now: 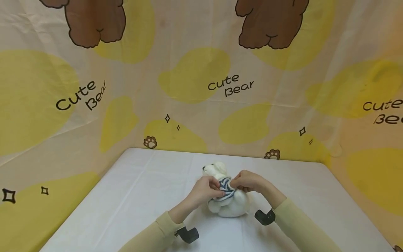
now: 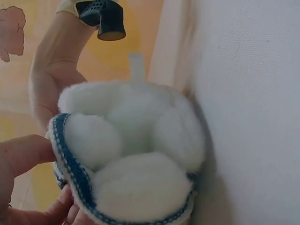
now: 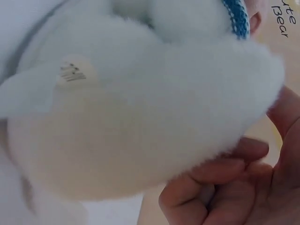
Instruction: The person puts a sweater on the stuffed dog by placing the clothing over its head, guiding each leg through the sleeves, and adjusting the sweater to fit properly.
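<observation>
A white plush bear (image 1: pixel 233 207) lies on the table with its head toward the upper left in the head view. It wears a blue-and-white knitted sweater (image 1: pixel 225 185). My left hand (image 1: pixel 204 190) pinches the sweater's near side; the left wrist view shows its thumb and fingers at the blue hem (image 2: pixel 83 180). On the other side my right hand (image 1: pixel 250 182) pinches the sweater, fingertips close to the left hand's. In the right wrist view the right hand (image 3: pixel 248 187) has curled fingers, and the plush body hides its fingertips. A white label (image 3: pixel 37 89) sticks out from the bear's underside.
Under the bear is a white table (image 1: pixel 151 196) with rounded far corners. A yellow and cream cloth (image 1: pixel 195 77) printed with bears and lettering hangs behind it and at the sides. Black wrist-camera mounts (image 1: pixel 189 235) jut from both cuffs near the tabletop.
</observation>
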Demonstrator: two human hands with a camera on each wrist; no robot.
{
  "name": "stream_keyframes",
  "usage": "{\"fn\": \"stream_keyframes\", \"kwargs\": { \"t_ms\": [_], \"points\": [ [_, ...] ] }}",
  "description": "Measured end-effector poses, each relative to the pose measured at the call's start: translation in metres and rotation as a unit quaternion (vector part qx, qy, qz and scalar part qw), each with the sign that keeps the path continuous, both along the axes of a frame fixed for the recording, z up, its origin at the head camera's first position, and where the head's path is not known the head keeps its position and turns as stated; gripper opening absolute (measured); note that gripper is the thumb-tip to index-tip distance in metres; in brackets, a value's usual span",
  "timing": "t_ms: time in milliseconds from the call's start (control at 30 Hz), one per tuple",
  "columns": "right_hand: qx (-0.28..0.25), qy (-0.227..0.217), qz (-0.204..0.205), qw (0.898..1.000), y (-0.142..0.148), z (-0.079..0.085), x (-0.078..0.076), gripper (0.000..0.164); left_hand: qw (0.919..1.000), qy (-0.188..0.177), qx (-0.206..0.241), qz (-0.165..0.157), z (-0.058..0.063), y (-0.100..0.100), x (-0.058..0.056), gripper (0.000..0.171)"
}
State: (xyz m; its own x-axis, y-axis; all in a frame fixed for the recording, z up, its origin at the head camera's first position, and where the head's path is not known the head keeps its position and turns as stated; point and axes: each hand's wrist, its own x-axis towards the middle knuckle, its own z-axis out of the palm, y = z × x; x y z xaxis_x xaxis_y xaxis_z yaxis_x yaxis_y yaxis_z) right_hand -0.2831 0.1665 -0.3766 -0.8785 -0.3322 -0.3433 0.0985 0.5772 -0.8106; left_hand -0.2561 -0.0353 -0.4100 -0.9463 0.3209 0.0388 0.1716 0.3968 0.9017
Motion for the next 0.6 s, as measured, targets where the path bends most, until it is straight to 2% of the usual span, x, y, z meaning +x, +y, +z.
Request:
{"fn": "stream_keyframes", "kwargs": {
  "t_ms": [267, 367, 600],
  "points": [
    [0.010, 0.004, 0.026, 1.000, -0.0024, 0.0023, 0.0011, 0.028, 1.0000, 0.006, 0.001, 0.003, -0.0018, -0.0019, 0.0010, 0.027],
    [0.008, 0.004, 0.011, 1.000, -0.0039, 0.0007, 0.0012, 0.031, 0.9998, 0.015, -0.013, 0.003, -0.0018, -0.0031, 0.0010, 0.026],
    [0.011, 0.027, -0.034, 0.999, -0.0062, -0.0028, 0.0052, 0.032, 0.9944, 0.059, -0.086, -0.010, 0.0003, -0.0019, 0.0022, 0.022]
  ]
}}
